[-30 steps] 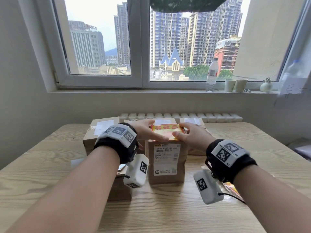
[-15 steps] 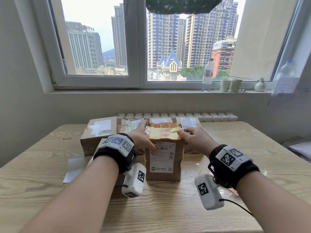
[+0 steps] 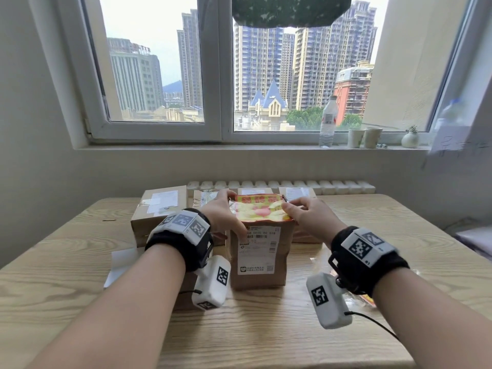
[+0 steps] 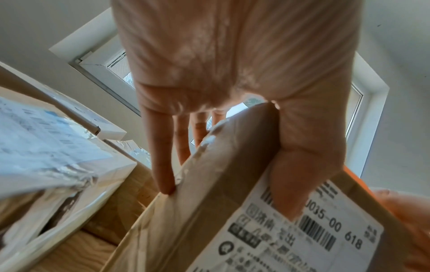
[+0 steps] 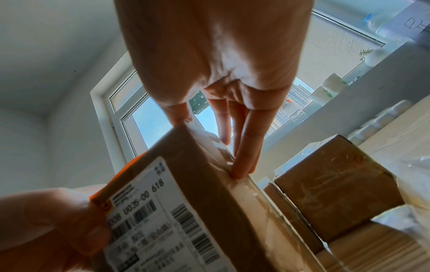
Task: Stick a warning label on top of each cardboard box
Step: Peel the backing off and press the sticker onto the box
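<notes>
Both hands on the box [image 3: 257, 258]. L hand [image 3: 223, 214]: fingers [image 4: 163, 165] straight down the box's left side, thumb on its front over the shipping label [image 3: 257, 249], clasping the top corner. R hand [image 3: 310, 217]: fingers [image 5: 244, 156] extended down the box's right side, thumb at the top edge. Warning label [image 3: 261, 210], yellow w/ red text, lies on top of the box between the hands. Box stands upright on the table [image 3: 66, 262]; other boxes [image 3: 159, 209] behind and left of it. Bottle [image 3: 328, 121] and cups [image 3: 364, 137] on the sill behind.

Black wristbands [image 3: 186, 243] bear white marker-printed blocks [image 3: 328, 299], bare forearms.
</notes>
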Demonstrator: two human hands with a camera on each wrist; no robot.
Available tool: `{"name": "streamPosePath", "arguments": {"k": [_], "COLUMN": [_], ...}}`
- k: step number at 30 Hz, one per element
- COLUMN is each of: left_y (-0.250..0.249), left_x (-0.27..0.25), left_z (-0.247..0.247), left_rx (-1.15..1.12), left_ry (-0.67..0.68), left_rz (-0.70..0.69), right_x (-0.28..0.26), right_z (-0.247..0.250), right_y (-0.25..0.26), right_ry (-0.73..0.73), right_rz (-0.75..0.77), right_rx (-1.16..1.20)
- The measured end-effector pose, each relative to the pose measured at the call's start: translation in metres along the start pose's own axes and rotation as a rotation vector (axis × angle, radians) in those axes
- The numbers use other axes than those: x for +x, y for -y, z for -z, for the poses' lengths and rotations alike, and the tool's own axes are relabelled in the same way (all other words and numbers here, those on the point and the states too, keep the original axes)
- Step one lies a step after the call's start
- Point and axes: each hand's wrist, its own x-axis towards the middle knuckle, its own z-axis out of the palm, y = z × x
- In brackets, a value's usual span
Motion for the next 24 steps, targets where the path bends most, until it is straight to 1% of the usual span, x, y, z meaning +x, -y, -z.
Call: {"name": "streamPosePath", "arguments": {"k": [3, 7, 10, 12, 14, 15, 17, 20, 24], "left_y": [-0.004, -0.017, -0.025, -0.028, -0.03, -0.031, -0.033, -0.039, -0.049], "left_x": [-0.003, -0.012, -0.018, -0.02, -0.022, -0.023, -0.023, -0.022, -0.017], "left_z": [0.006, 0.019, 0.026, 0.029, 0.031, 0.032, 0.032, 0.027, 0.021], "left_rx": [-0.004, -0.032, -0.035, -0.008, 0.038, 0.059, 0.068, 0.067, 0.025], "left_ry": [-0.009, -0.043, -0.077, -0.126, -0.2, -0.236, -0.282, -0.308, -0.271], "left_rz": [-0.015, -0.049, -0.097, -0.167, -0.25, -0.282, -0.328, -0.363, -0.385], "right_x": [-0.002, -0.004, -0.004, -0.007, -0.012, -0.014, -0.017, -0.015, -0.008], "right_z": [0.005, 0.012, 0.018, 0.021, 0.026, 0.028, 0.03, 0.032, 0.039], "right_y": [0.006, 0.02, 0.028, 0.03, 0.03, 0.03, 0.033, 0.036, 0.033], "right_ry": [-0.049, -0.096, -0.162, -0.139, -0.069, -0.034, 0.016, -0.006, -0.056], "right_rz": [0.034, 0.069, 0.153, 0.181, 0.199, 0.209, 0.248, 0.275, 0.271], "right_rx": [0.007, 0.155, 0.1, 0.137, 0.188, 0.187, 0.113, -0.014, -0.012]}}
